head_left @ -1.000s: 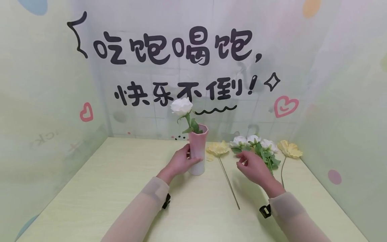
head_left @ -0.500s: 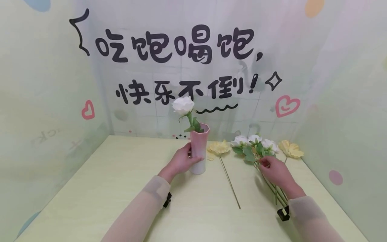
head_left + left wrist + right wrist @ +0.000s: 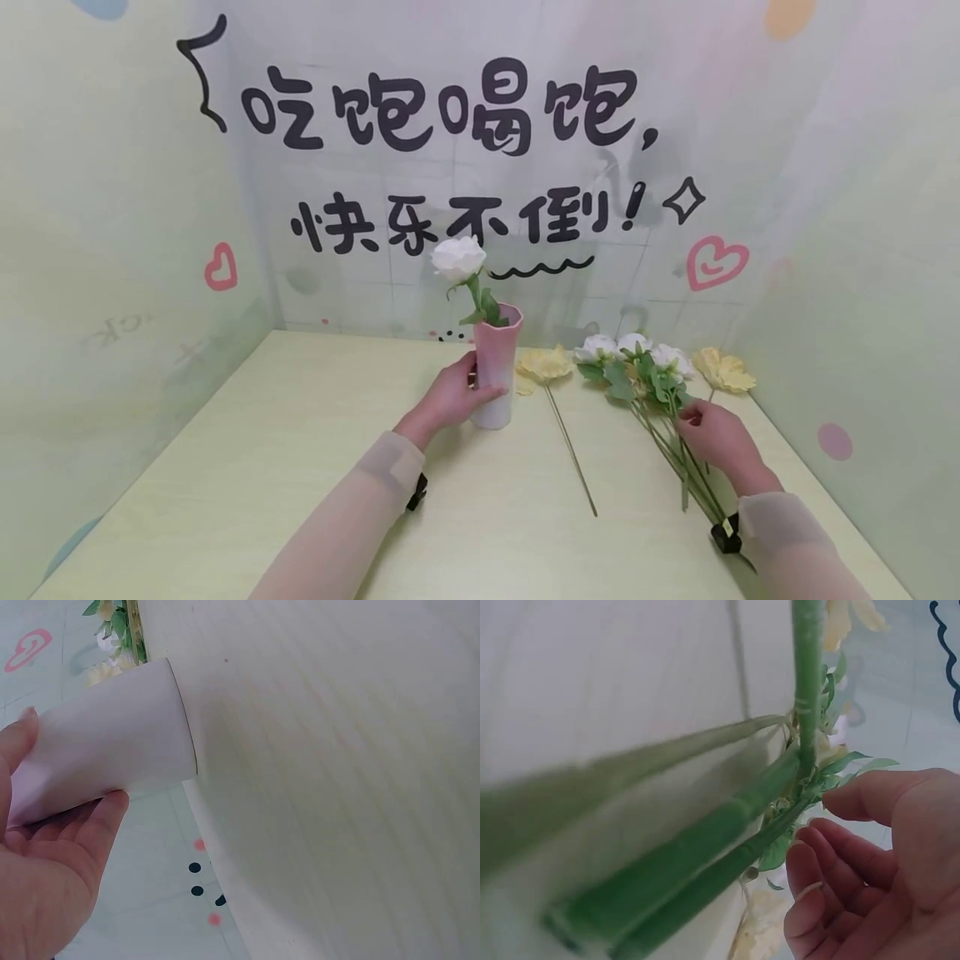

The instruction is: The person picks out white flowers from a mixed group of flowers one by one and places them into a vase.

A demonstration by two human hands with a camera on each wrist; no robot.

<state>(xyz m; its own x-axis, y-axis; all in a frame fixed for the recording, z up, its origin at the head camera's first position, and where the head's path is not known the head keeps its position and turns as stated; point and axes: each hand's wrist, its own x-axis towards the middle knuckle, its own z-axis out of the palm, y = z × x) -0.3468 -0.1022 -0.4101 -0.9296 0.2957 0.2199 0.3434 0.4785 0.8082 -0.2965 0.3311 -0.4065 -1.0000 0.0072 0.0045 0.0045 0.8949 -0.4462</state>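
Observation:
My left hand [image 3: 450, 396] grips the pink-and-white vase [image 3: 497, 354] around its lower body; the vase stands upright on the table. One artificial white rose [image 3: 459, 258] leans left out of its mouth. In the left wrist view, thumb and fingers lie on either side of the vase's white lower part [image 3: 120, 739]. My right hand [image 3: 720, 437] is beside a bunch of white roses [image 3: 672, 362], near their upper stems. In the right wrist view, thumb and fingers [image 3: 851, 799] are slightly parted close to the green stems [image 3: 697, 840] and leaves.
A yellow flower [image 3: 546, 367] on a thin stem lies just right of the vase. Another yellow flower [image 3: 723, 371] lies at the far right, beyond the white roses. Printed walls enclose the pale wooden table [image 3: 300, 433] behind and at both sides.
My right hand has moved right, across the white roses to the right side of their stems. The left hand keeps its hold on the vase.

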